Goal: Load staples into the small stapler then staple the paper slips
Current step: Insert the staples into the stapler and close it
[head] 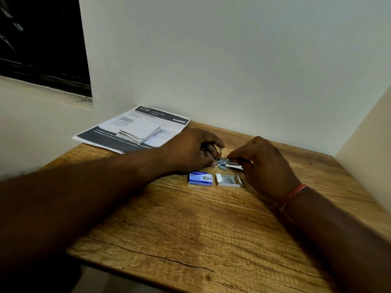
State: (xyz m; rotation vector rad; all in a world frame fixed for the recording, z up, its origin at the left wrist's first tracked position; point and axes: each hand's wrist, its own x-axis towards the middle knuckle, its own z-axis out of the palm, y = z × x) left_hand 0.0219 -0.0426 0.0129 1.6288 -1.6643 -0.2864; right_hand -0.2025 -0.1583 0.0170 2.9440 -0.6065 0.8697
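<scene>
Toward the far middle of the worktop [190, 229], in the head view, the small stapler [222, 160] is held between both hands, just beyond the staple packaging. Its left end is gripped by the curled fingers of the left hand [190, 149], and its right end is pinched by the right hand [262, 163]. A metal part stands upright between them, so the stapler is judged to be opened for loading. Whether a strip of staples is held in the fingertips cannot be told. The blue box sleeve [200, 178] and the open tray of staples [228, 180] lie side by side, just near of the hands. The paper slips [140, 133] are stacked on a printed sheet [101, 132] at the far left, untouched. For the step to be done well, the channel should be held level by the left hand. A strip should be laid in legs down and slid fully home, and the cover closed only once nothing is jammed.
</scene>
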